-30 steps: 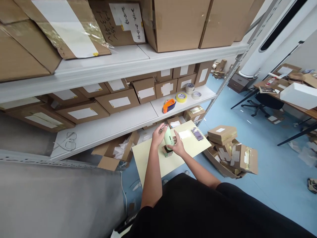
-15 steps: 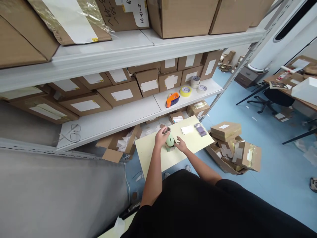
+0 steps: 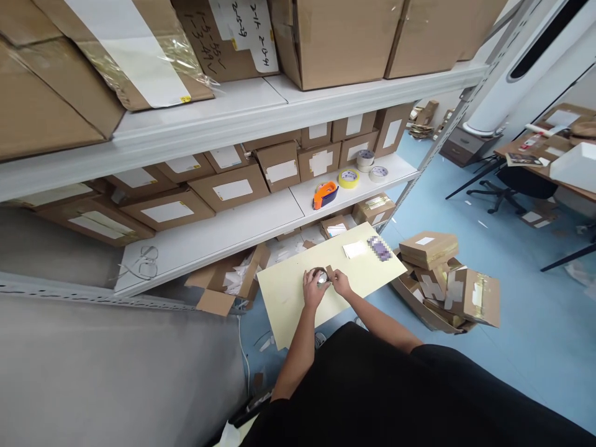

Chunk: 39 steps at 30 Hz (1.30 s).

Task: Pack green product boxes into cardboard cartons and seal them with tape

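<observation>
My left hand (image 3: 311,290) curls around a small round object (image 3: 322,277) with a shiny, silvery face and a dark brown rim, over the cream tabletop (image 3: 288,298). Its exact kind is too small to make out. On its right side my right hand (image 3: 341,283) has its fingers pinched together at a small brown strip or flap (image 3: 330,272). Whether this brown piece is joined to the round object I cannot tell. A folded white paper (image 3: 354,249) lies farther back on the table, beside a blurred-out purple item (image 3: 379,248).
Behind the table, a shelf holds an orange tape dispenser (image 3: 325,195), a yellow tape roll (image 3: 348,179), pale tape rolls (image 3: 379,174) and labelled cartons (image 3: 233,188). An open carton (image 3: 218,302) stands left; a heap of boxes (image 3: 472,298) sits on the floor at right.
The pale green body seen between my hands no longer shows; the round shiny face does. My left hand has moved lower, and my right hand's spread fingers have closed on the brown piece.
</observation>
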Available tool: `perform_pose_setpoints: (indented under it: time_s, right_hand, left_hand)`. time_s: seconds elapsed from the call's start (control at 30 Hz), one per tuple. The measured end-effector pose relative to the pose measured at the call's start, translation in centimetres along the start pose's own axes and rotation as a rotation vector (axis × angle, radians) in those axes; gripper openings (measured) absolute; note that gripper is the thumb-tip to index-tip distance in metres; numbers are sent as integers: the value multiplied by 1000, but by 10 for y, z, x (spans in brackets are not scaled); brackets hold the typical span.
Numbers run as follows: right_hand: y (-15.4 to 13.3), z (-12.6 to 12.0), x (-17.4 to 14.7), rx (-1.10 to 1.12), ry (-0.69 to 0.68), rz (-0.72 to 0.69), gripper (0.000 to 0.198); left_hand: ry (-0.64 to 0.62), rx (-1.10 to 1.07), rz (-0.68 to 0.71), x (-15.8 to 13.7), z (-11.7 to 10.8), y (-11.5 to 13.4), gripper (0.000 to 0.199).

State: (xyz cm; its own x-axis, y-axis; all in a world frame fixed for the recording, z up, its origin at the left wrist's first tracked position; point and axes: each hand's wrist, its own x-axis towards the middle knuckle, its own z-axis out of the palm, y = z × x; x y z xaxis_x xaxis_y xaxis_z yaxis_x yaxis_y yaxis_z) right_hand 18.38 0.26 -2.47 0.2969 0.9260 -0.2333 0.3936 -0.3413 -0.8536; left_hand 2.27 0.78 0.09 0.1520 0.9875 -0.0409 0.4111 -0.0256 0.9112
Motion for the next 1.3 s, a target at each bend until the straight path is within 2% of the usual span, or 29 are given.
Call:
perform_pose_setpoints:
  time_s: [0.07,0.13,0.2,0.3,0.37,0.47,0.57,0.67,0.8,1.0,1.13,1.2,1.3]
  right_hand:
    - [2,3,0,-6,15,-1,22]
    - [4,5,-1,-6,19,-8,19]
    - [6,8,-5,39,-8,-52,19]
    - [10,13,-9,176,-92,-144,32]
    - [14,15,-10,255,-134,-149,36]
    - [19,16,-7,350,-129,-46,37]
    - [24,20,-2,402,-71,111,50]
    - [22,33,2,421,-83,167,60]
    - [4,66,13,458,-170,181,56]
    - [-42,142,40,410,-303,151,46]
    - [-65,190,46,369,-383,117,47]
    - [-73,204,45,336,-395,104,48]
    - [-80,208,43,271,-379,91,47]
  left_hand:
    - [98,-73,-31,-1,3,-8,56]
    - [229,-201,-147,0,5,-16,51]
    - [283,-298,-265,3,9,-24,50]
    - [219,-339,-306,9,17,-34,51]
    - [181,-355,-308,11,23,-39,57]
    - [157,-367,-320,12,31,-44,63]
    - [144,-380,-341,10,36,-47,67]
    - [105,-408,-368,8,33,-52,73]
    - [129,-435,-360,13,7,-65,77]
    - [266,-422,-361,24,-63,-91,69]
    - [351,-313,-429,28,-104,-105,64]
    - [366,-229,-474,29,-117,-108,62]
    - [367,-149,-501,31,-126,-107,62]
